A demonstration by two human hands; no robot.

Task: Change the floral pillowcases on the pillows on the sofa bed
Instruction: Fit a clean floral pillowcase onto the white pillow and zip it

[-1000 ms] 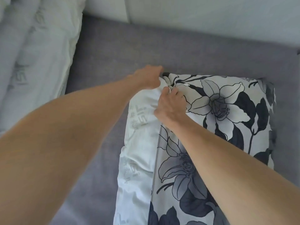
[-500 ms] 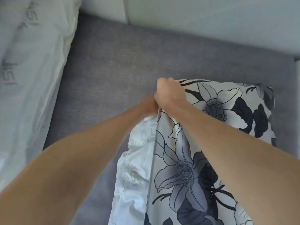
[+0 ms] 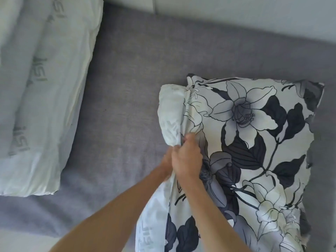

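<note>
Floral pillowcase (image 3: 254, 142) lies flat on the grey sofa bed (image 3: 136, 88), right half of view, w/ a white pillow (image 3: 171, 113) still partly inside. Long axis runs near-to-far; its closed far end sits toward the white backrest (image 3: 236, 15), near end runs off the bottom edge. The open side of the case faces left, where a strip of white pillow w/ grey lettering sticks out along the left edge, top to bottom.

Right hand (image 3: 187, 160) grips the case's left edge about mid-length, fingers curled round the bunched fabric – grip clenched on the cloth. Left hand (image 3: 166, 164) is just beside it, touching it, mostly hidden behind the right; seems pressed to the pillow/fabric at the same spot, but can't tell if its grip is clenched or released.

Edges & room: far edge of case is near the backrest w/ a band of grey between. Right edge sits near the frame's right side, narrow grey strip there. Left of the pillow, a wide bare stretch of grey upholstery, then a second white pillow (image 3: 41, 88), uncovered, at far left, well apart, long axis also near-to-far, slightly tilted.

Count: 2 pillows, 1 floral case, 2 hands.
</note>
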